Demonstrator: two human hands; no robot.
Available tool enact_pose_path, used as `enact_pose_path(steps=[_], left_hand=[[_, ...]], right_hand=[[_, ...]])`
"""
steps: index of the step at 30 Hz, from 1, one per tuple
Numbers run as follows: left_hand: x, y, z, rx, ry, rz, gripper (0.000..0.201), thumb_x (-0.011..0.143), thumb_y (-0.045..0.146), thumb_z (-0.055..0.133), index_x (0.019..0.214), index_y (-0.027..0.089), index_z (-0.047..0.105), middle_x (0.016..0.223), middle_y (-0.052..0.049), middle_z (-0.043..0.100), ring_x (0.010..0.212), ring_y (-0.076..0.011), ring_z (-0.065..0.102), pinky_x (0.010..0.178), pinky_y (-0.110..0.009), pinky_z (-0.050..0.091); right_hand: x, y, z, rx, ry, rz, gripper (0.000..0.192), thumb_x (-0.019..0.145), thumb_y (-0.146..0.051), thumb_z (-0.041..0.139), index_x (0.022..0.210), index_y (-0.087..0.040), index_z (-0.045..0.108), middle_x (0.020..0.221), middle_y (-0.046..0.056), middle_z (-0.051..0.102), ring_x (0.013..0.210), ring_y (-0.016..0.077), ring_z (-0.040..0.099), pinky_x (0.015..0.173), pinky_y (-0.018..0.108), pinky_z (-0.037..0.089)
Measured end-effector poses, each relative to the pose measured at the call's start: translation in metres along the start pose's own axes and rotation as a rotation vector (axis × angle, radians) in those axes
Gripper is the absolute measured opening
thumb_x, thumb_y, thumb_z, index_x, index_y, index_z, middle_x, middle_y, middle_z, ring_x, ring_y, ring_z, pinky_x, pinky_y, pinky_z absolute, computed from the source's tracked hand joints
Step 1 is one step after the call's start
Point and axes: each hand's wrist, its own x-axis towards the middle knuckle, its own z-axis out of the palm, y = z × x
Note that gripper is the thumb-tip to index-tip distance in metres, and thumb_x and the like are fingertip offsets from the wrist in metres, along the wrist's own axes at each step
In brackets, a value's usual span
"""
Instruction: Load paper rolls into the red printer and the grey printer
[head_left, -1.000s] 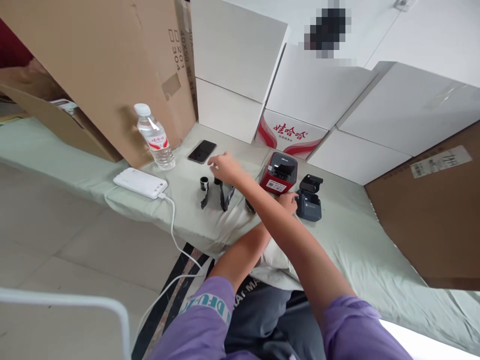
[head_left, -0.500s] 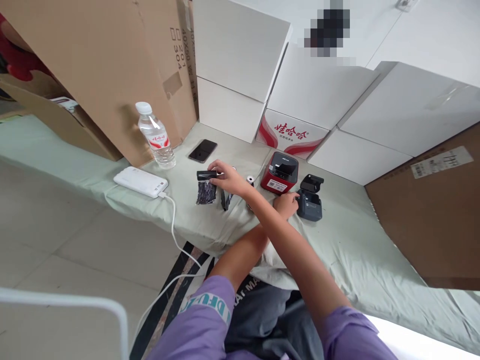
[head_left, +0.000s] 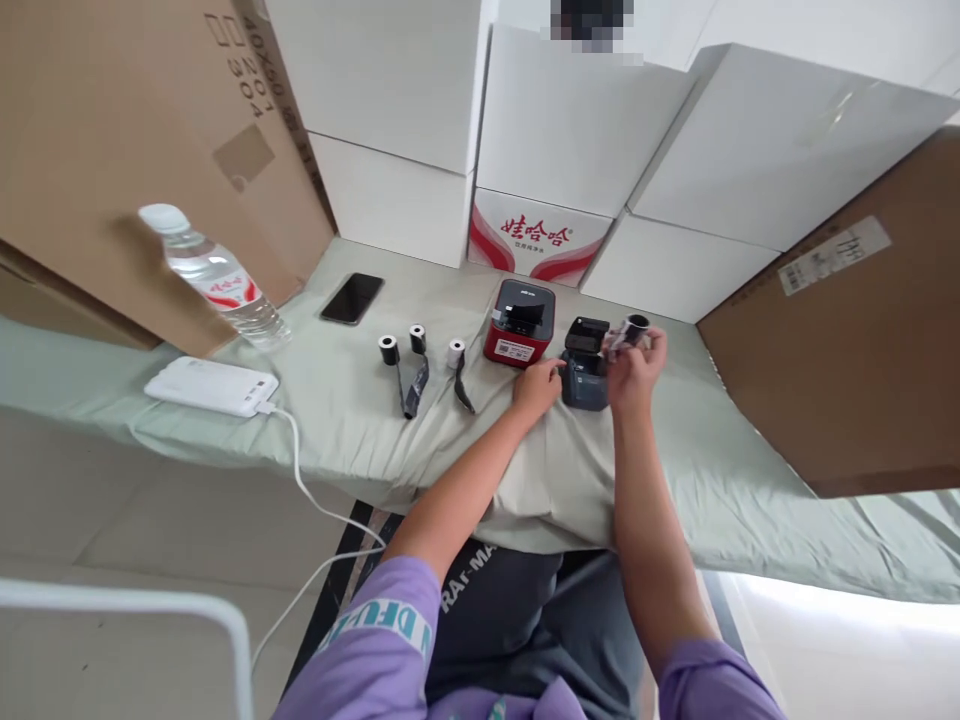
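Note:
At the left side of a small dark label printer (head_left: 585, 388) rests my left hand (head_left: 537, 390), index finger stretched to its edge, the other fingers partly bent. The printer's lid stands up, so its inside shows. My right hand (head_left: 637, 368) is closed on a small paper roll (head_left: 634, 326) with a dark core, just above and right of the printer; some of its strip is blurred behind the fingers. Left of my hands stand more small rolls, one white roll (head_left: 456, 352) and another paper roll (head_left: 388, 350), with dark strips trailing from them.
Behind my left hand stands a red and black box-shaped device (head_left: 517, 350). A phone (head_left: 352, 298), a white power bank (head_left: 211, 386) with a cable and a water bottle (head_left: 221, 280) are at left. White boxes (head_left: 555, 120) and a brown carton (head_left: 840, 350) border the cloth-covered surface.
My right hand has swung from the rolls at left, across my left arm, to the printer's right side, carrying the roll. The view has shifted; my left hand stays beside the printer.

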Motion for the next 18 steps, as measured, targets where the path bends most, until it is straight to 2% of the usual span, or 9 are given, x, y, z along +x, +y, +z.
enact_pose_path(steps=[2,4,7,12,18], left_hand=[[0.0,-0.003,0.003,-0.008,0.031,0.046,0.042,0.093,0.011,0.052,0.125,0.026,0.075,0.119,-0.004,0.077,0.107,-0.0221,0.071,0.094,-0.03,0.054],[0.0,-0.004,0.004,-0.003,0.041,0.056,0.043,0.092,0.01,0.051,0.124,0.026,0.075,0.119,-0.003,0.077,0.105,-0.0209,0.071,0.092,-0.029,0.053],[0.002,-0.007,0.006,0.017,0.039,0.06,0.043,0.092,0.01,0.051,0.126,0.025,0.074,0.115,-0.003,0.078,0.103,-0.0204,0.071,0.091,-0.027,0.053],[0.005,-0.013,0.007,0.018,0.037,0.074,0.045,0.091,0.008,0.05,0.127,0.022,0.074,0.111,-0.005,0.078,0.098,-0.02,0.07,0.091,-0.027,0.053],[0.004,-0.014,0.007,0.026,0.033,0.085,0.045,0.09,0.008,0.05,0.126,0.02,0.074,0.107,-0.005,0.077,0.092,-0.019,0.069,0.087,-0.026,0.052]], right_hand=[[0.013,0.026,-0.024,-0.052,0.11,0.026,0.051,0.078,-0.063,0.042,0.119,-0.032,0.043,0.107,0.01,0.063,0.084,0.0235,0.065,0.07,0.037,0.051],[0.019,0.047,-0.034,-0.11,0.126,0.063,0.052,0.077,-0.059,0.043,0.12,-0.029,0.042,0.105,0.01,0.063,0.085,0.0238,0.065,0.072,0.037,0.051],[0.019,0.064,-0.032,-0.195,0.009,0.061,0.051,0.075,-0.048,0.048,0.121,-0.025,0.044,0.106,0.01,0.065,0.096,0.0252,0.065,0.081,0.037,0.052],[0.013,0.069,-0.027,-0.367,-0.246,0.07,0.047,0.082,-0.033,0.044,0.127,-0.021,0.048,0.117,0.012,0.066,0.108,0.0238,0.063,0.09,0.034,0.05],[0.015,0.071,-0.027,-0.536,-0.346,0.044,0.047,0.086,-0.029,0.046,0.131,-0.02,0.056,0.134,0.013,0.062,0.127,0.0286,0.053,0.1,0.038,0.048]])
